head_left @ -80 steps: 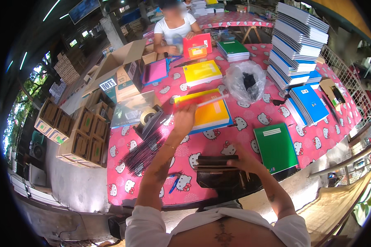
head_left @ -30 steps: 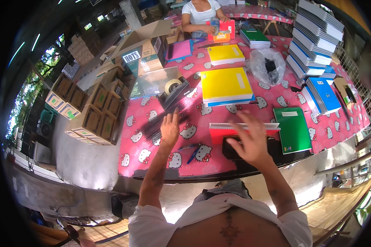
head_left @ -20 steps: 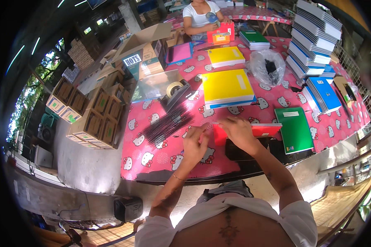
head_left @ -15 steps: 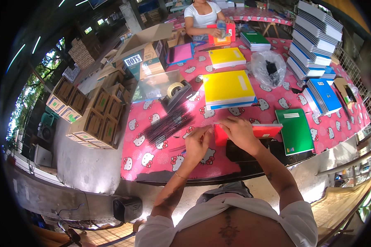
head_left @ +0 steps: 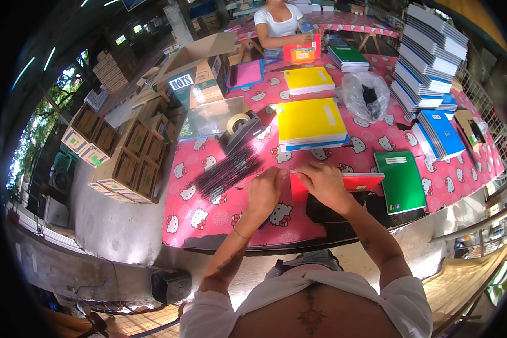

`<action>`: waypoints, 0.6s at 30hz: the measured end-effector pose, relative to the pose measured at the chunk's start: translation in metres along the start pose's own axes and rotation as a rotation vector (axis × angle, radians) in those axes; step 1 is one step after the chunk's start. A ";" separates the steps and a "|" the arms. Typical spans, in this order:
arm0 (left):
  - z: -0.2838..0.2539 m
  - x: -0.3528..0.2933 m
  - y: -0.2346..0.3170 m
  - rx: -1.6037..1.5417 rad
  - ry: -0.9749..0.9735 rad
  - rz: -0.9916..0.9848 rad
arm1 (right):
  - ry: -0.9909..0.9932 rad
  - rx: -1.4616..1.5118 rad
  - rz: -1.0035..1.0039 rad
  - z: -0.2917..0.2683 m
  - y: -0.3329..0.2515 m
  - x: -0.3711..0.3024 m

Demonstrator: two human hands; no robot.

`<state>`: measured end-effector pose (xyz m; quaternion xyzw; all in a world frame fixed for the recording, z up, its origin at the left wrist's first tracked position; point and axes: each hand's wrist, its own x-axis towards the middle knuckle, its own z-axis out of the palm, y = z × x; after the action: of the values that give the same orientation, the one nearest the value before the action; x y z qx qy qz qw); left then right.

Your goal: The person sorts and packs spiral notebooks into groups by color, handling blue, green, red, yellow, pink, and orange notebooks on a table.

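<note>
A red notebook [head_left: 366, 181] stands on its edge in front of me, with its spine edge up. My right hand [head_left: 325, 185] grips it near its left end, fingers over the top edge. Just left of that end, my left hand [head_left: 266, 190] is closed in a pinch. Whatever is between its fingertips is too small to make out. Beside my left hand lies a loose pile of black spiral binding coils [head_left: 226, 173]. A green notebook [head_left: 401, 183] lies flat to the right of the red one.
Yellow notebooks [head_left: 312, 123] are stacked beyond my hands, next to a tape dispenser [head_left: 239, 132]. A clear plastic bag [head_left: 366, 97] sits further right, near a tall notebook stack [head_left: 425, 62]. Across the table, a person [head_left: 281, 25] handles a red-orange item. Cardboard boxes [head_left: 124, 152] stand at left.
My left hand has shifted slightly left and turned, still pinched near the notebook's end. My right hand keeps its grip. The person across has moved a hand away from the top of the red-orange item.
</note>
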<state>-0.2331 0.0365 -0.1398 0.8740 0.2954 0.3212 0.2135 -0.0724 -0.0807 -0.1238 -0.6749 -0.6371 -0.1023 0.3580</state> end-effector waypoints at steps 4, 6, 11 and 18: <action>-0.004 0.005 0.005 -0.130 -0.022 0.080 | 0.000 0.012 -0.004 -0.003 0.000 -0.001; -0.008 0.011 0.004 -0.098 -0.053 0.186 | -0.003 0.022 -0.011 -0.006 -0.002 0.000; -0.016 0.024 -0.003 -0.148 -0.198 0.328 | -0.090 0.105 0.037 -0.007 0.001 0.003; -0.021 0.037 -0.009 -0.229 -0.436 0.217 | -0.115 0.237 -0.003 -0.012 0.020 0.007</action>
<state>-0.2279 0.0714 -0.1138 0.9193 0.1090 0.1778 0.3338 -0.0487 -0.0812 -0.1188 -0.6316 -0.6654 0.0121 0.3978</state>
